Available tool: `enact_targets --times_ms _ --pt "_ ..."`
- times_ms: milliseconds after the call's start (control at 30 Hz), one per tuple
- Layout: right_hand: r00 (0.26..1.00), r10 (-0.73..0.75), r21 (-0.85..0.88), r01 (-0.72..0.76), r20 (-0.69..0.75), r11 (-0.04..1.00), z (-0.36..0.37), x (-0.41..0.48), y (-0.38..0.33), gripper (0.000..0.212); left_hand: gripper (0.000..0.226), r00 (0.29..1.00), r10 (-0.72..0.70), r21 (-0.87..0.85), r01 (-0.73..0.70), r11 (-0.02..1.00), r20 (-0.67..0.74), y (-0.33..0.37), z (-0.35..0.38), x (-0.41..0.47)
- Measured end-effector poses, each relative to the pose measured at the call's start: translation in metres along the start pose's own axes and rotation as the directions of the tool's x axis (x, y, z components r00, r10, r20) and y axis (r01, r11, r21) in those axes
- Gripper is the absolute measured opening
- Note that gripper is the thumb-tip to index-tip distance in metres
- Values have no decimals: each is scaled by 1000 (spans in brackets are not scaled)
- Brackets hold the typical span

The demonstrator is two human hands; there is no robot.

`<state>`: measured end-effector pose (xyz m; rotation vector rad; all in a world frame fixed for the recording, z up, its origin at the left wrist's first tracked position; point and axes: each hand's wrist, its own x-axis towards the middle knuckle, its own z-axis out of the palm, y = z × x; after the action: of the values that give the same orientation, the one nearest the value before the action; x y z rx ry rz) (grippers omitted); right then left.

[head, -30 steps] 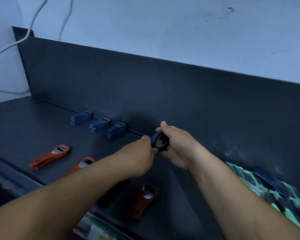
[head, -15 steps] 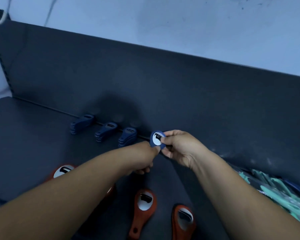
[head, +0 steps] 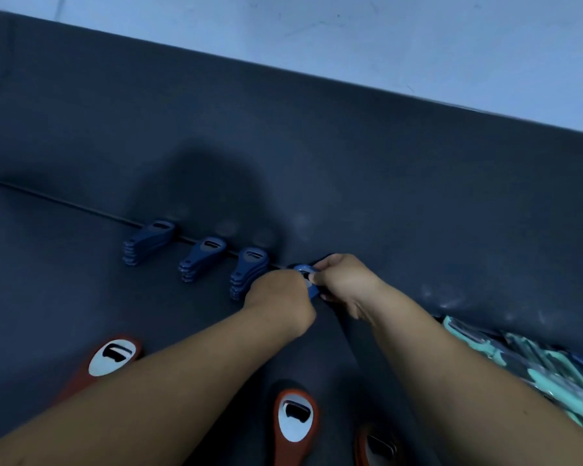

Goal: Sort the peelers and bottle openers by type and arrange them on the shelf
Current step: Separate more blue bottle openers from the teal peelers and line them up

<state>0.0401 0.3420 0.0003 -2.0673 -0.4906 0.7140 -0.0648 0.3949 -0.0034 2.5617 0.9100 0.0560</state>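
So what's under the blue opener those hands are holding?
Only the dark shelf shows around it. The left hand and right hand cover most of the blue opener, so whether others are stacked beneath it cannot be seen.

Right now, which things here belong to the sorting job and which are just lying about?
Job: held blue opener, gripped by left hand and right hand; blue opener stacks; orange openers; shelf; teal packets, possibly peelers.
Just there: back panel; pale wall.
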Motion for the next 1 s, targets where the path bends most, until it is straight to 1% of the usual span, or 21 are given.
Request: enact_targets --times_ms 67,100,133,200,333,433,500,567,633,767,800,867,933,1000 --pt "998 -58 -163 53 -26 985 2 3 1 7 28 1000 11 21 -11 1000 -19 0 1 0" --pt "996 -85 -237 76 -29 969 3 3 3 9 29 999 16 42 -15 999 -28 1 1 0" --pt "993 -108 -273 92 -41 958 4 4 5 14 27 999 25 63 -23 998 -38 1 1 -1" --pt "988 -129 -260 102 -86 960 6 3 10 19 19 997 40 81 -35 996 -62 3 1 -2" --pt "974 -181 -262 140 -139 955 8 1 17 17 3 995 63 99 -55 994 -81 4 4 -6" --pt "966 -207 -248 165 -156 955 7 0 21 17 10 993 65 105 -55 993 -98 3 6 -7" --pt "960 -229 -228 190 -161 955 7 -1 23 17 10 993 56 106 -45 993 -100 2 7 -8" --pt "956 -241 -178 211 -168 961 5 -2 25 16 17 995 31 89 -23 996 -90 0 7 -8" --pt "954 -244 -139 222 -171 965 3 -4 27 18 29 998 8 73 -3 997 -69 -2 7 -6" --pt "956 -255 -166 230 -148 959 -6 -14 32 27 56 999 -29 65 31 997 -35 -2 3 -11" --pt "952 -274 -193 245 -137 950 -10 -18 34 30 61 998 -26 82 31 996 -57 0 2 -13" --pt "938 -330 -277 290 -110 916 -20 -30 38 35 66 992 27 145 -8 989 -127 6 0 -20" --pt "909 -405 -397 339 -94 853 -34 -42 45 39 67 979 106 187 -72 980 -177 17 0 -26" --pt "875 -476 -529 365 -85 766 -50 -54 54 41 67 972 156 188 -122 975 -178 30 2 -32"
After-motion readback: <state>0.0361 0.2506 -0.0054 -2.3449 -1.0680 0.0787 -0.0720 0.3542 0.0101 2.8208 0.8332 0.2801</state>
